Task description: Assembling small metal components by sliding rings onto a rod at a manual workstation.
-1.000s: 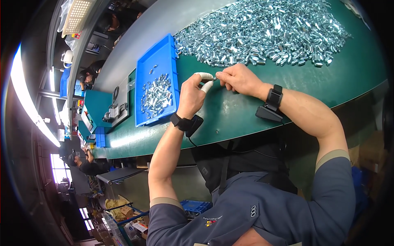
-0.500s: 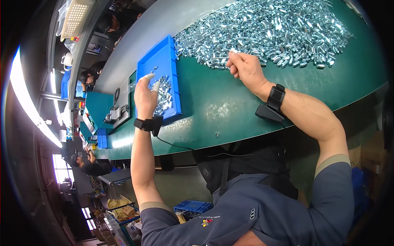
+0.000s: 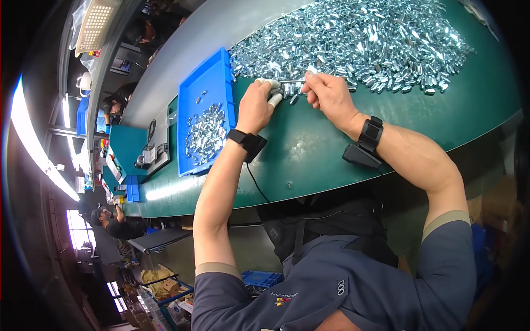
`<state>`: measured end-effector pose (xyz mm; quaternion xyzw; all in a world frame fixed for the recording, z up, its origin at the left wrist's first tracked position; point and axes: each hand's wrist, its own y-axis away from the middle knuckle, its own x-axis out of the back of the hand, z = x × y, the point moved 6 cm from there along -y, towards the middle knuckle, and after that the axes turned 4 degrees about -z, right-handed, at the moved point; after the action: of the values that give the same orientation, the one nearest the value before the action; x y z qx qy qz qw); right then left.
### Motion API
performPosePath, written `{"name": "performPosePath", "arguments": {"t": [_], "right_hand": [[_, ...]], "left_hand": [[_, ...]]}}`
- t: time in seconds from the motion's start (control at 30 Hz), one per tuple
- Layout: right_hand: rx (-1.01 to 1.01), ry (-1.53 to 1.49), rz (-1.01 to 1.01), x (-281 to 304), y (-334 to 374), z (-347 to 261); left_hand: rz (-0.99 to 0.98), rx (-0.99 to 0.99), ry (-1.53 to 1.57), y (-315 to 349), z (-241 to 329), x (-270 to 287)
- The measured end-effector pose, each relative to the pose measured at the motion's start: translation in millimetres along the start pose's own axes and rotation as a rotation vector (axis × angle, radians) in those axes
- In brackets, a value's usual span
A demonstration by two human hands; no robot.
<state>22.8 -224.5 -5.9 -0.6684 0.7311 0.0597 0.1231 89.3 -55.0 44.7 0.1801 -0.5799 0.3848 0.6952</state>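
Observation:
My right hand [image 3: 332, 98] is closed in a pinch round a thin metal rod [image 3: 292, 81], which points left along the near edge of a heap of small shiny metal pieces [image 3: 353, 44]. White covers sit on some of my fingertips. My left hand [image 3: 256, 107] is at the rod's left end, its fingers bent and the thumb apart from them. No piece shows clearly between these fingers. To the left lies a shallow blue tray [image 3: 183, 118], with a smaller pile of metal pieces [image 3: 205, 135] inside.
The green tabletop [image 3: 309, 149] has a curved near edge in front of my body. A black cable [image 3: 257, 182] hangs from my left wrist device. Beyond the tray are a teal stand [image 3: 126, 149] and a metal device [image 3: 152, 154]. Another person [image 3: 113, 220] is at the far left.
My left hand has moved right, from over the blue tray to the rod's end by the heap. My right hand stays almost in place with the rod.

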Motion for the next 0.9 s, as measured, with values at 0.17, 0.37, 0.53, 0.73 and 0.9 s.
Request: {"name": "performPosePath", "arguments": {"t": [0.17, 0.37, 0.53, 0.73, 0.9], "right_hand": [[-0.013, 0.052, -0.045, -5, 2, 1], [0.004, 0.138, -0.111, -11, 3, 1], [0.037, 0.146, -0.157, -15, 3, 1], [0.040, 0.166, -0.203, -19, 5, 1], [0.031, 0.147, -0.275, -25, 7, 2]], "left_hand": [[-0.002, 0.095, 0.072, 18, -6, 5], [0.105, -0.054, -0.020, 28, -3, 9], [0.117, -0.041, 0.016, 32, -2, 16], [0.086, 0.298, 0.551, 45, -14, 13], [0.102, 0.458, 1.050, 53, -13, -1]]}}
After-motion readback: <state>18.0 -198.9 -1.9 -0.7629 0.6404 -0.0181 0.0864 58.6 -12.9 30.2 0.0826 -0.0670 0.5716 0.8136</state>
